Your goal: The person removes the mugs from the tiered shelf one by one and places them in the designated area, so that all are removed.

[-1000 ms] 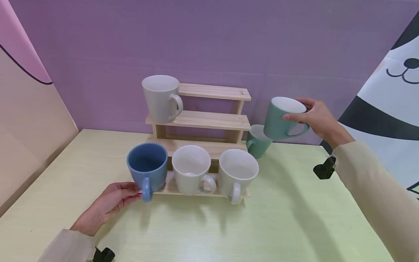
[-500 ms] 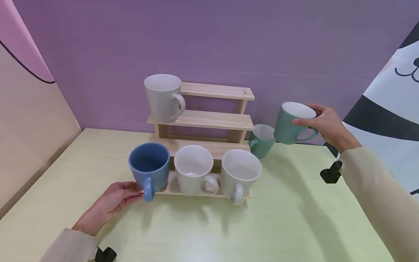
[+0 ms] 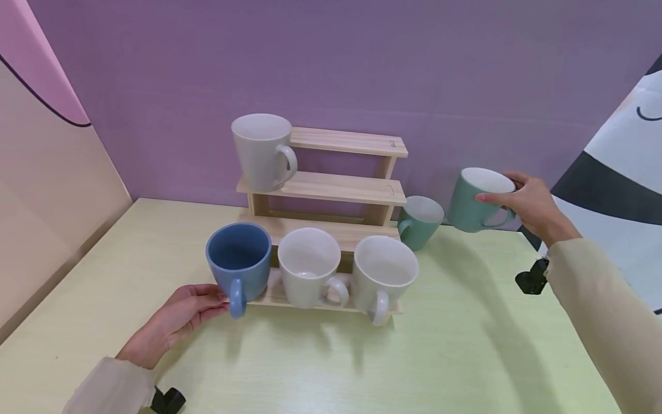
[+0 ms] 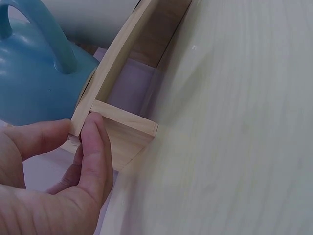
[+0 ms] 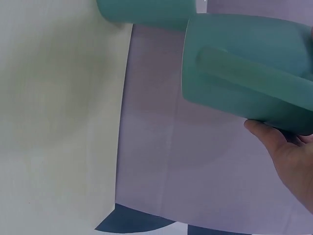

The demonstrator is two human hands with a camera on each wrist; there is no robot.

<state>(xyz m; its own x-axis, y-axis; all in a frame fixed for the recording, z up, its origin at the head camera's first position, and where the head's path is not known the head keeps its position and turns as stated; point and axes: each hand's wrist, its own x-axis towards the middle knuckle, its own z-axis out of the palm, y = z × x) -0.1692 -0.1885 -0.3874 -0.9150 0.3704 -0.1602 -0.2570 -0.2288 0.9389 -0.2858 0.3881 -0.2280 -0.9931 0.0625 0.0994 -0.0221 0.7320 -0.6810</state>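
Observation:
My right hand grips a green mug near its rim, held above the table to the right of a wooden tiered rack. In the right wrist view the thumb presses the side of that mug. My left hand pinches the left end of the rack's lowest shelf between thumb and fingers, close beside a blue mug. Along that shelf stand the blue mug and two white mugs, one in the middle and one at the right. A pale grey mug stands higher up at the left.
Another green mug stands on the table just right of the rack, behind the right white mug. A purple backdrop rises at the back edge. A pale side wall bounds the left.
My right hand has carried the green mug to the right and slightly down, away from the rack and the other green mug. My left hand keeps its hold on the shelf end.

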